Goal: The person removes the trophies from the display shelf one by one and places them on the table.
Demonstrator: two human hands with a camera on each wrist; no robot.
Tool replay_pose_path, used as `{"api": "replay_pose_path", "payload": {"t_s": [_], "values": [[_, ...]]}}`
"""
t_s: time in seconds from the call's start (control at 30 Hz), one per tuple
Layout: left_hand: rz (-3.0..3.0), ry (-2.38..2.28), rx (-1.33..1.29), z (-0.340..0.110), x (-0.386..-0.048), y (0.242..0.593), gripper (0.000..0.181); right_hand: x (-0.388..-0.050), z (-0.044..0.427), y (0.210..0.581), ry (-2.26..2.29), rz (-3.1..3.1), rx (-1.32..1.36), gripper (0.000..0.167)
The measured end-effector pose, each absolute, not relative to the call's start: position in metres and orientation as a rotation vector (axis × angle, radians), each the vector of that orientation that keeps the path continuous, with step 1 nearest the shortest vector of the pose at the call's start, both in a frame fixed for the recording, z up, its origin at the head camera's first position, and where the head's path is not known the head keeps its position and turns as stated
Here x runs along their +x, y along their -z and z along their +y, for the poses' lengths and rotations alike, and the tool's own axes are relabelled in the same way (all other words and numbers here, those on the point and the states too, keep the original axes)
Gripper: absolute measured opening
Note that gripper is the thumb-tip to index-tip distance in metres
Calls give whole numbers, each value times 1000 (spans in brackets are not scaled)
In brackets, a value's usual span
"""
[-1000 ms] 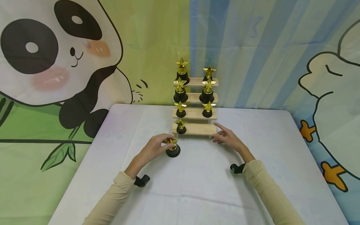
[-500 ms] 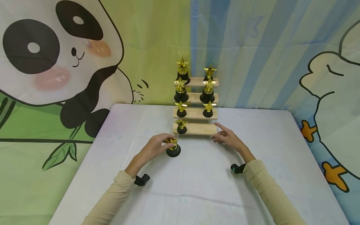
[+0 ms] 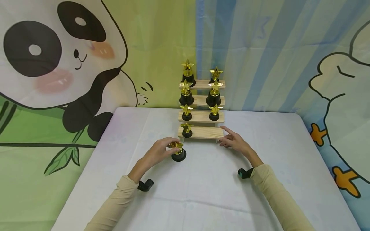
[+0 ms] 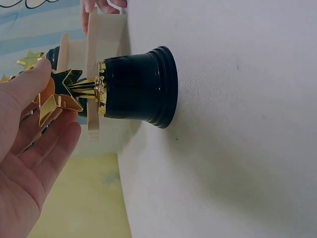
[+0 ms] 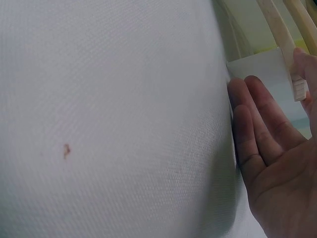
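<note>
My left hand (image 3: 157, 150) pinches the gold star of a small trophy (image 3: 179, 156) between thumb and fingers. The left wrist view shows this trophy's black base (image 4: 136, 89) standing upright on the white cloth. In front of the wooden tiered stand (image 3: 206, 132), the trophy is near its left end. My right hand (image 3: 236, 142) is at the right end of the stand's lowest board, its thumb and a finger about the board end (image 5: 299, 90). The other fingers stretch out low beside a white support (image 5: 267, 72); the right wrist view partly cuts off the grip.
On the lowest board's left side stands one small star trophy (image 3: 187, 131). The higher tiers each carry a left and a right trophy, such as the large one (image 3: 214, 98). A printed backdrop (image 3: 162, 48) rises directly behind the table (image 3: 202, 189).
Both hands, the trophy and the stand keep their places. Only a very slight shift of the whole head view shows.
</note>
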State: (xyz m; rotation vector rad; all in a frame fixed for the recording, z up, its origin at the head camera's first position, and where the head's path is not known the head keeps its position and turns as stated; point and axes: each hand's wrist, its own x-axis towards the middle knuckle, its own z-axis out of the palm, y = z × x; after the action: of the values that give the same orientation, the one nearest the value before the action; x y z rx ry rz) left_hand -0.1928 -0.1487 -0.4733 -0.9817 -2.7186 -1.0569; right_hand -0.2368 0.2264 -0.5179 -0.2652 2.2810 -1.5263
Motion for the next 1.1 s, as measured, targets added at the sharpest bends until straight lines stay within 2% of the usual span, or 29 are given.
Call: {"api": "replay_pose_path", "payload": {"t_s": [0.43, 0.7, 1.1], "values": [[-2757, 1098, -925, -152, -190, 465, 42, -237, 228, 521, 1549, 2269, -294, 66], [-2780, 1078, -906, -156, -192, 453, 39, -237, 227, 521, 1556, 2278, -311, 67], [-2723, 1024, -893, -153, -213, 411, 41, -236, 227, 521, 1569, 2279, -325, 66]]}}
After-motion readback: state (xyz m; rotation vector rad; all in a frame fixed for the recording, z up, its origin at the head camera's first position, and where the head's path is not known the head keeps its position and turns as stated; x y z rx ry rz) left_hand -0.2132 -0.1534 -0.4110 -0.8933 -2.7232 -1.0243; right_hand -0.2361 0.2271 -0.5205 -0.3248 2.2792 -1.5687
